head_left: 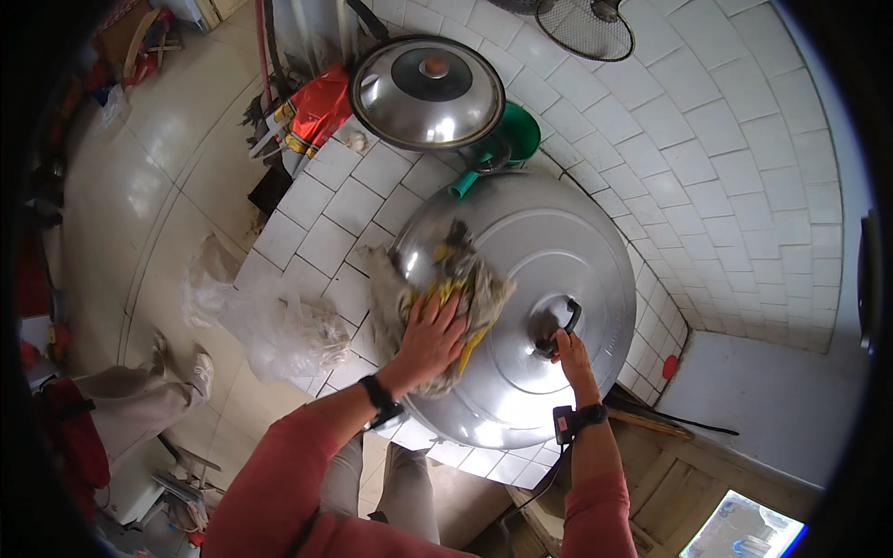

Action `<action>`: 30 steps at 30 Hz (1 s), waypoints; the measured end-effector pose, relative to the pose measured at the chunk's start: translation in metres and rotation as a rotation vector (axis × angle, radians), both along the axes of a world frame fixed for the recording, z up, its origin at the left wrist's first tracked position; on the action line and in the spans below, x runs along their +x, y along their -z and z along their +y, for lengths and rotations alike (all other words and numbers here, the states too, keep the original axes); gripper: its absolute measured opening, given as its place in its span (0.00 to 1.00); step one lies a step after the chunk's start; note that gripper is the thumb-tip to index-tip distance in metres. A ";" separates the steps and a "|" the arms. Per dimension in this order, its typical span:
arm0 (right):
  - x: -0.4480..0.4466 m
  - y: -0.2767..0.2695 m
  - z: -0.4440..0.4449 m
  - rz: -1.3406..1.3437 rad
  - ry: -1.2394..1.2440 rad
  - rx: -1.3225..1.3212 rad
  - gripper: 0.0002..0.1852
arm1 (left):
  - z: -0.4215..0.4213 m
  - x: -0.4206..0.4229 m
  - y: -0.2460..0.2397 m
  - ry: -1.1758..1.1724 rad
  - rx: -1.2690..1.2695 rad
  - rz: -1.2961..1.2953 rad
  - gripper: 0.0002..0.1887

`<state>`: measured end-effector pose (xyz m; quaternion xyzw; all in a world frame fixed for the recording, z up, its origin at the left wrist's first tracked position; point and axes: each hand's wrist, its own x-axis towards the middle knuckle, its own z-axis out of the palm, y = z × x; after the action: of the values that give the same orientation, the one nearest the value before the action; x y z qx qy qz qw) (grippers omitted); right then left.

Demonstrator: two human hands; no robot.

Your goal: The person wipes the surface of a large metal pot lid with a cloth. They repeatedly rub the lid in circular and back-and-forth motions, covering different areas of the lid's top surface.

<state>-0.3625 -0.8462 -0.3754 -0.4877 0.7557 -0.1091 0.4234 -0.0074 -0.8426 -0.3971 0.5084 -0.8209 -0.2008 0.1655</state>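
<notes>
A large round metal lid [551, 234] lies on the white-tiled stove top. My right hand [575, 363] grips the near end of its black handle [573, 315]. My left hand [430, 338] lies flat with fingers spread on a grey-brown cloth [384, 286] with yellow parts, which rests over the lid's left side. The palm is hidden, so whether the fingers pinch the cloth does not show. Left of the cloth, a clear plastic bag [272, 335] hangs across the tiled edge.
A lidded wok [429, 91] stands at the far end, beside a green plastic dipper [520, 136] touching the lid's rim. Garlic [356, 141] and a red packet [321, 104] are nearby. A tiled wall [698, 160] bounds the right. Another person's leg [139, 404] shows at lower left.
</notes>
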 end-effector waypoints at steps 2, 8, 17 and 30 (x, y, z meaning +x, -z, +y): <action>-0.003 0.003 0.000 0.026 0.021 0.047 0.29 | -0.004 0.002 0.002 -0.018 -0.135 -0.015 0.26; -0.006 0.010 0.002 0.004 0.017 -0.002 0.29 | -0.134 0.012 0.058 -0.290 -0.081 0.232 0.28; -0.007 0.009 0.000 -0.004 -0.015 0.013 0.30 | 0.057 0.037 0.078 -0.753 0.214 0.438 0.32; -0.005 0.004 0.000 0.065 -0.024 -0.010 0.30 | 0.066 -0.025 0.002 -0.180 0.021 0.064 0.27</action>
<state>-0.3675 -0.8459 -0.3794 -0.5022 0.7625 -0.0919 0.3973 -0.0324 -0.7770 -0.3992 0.5753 -0.7640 -0.2096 0.2035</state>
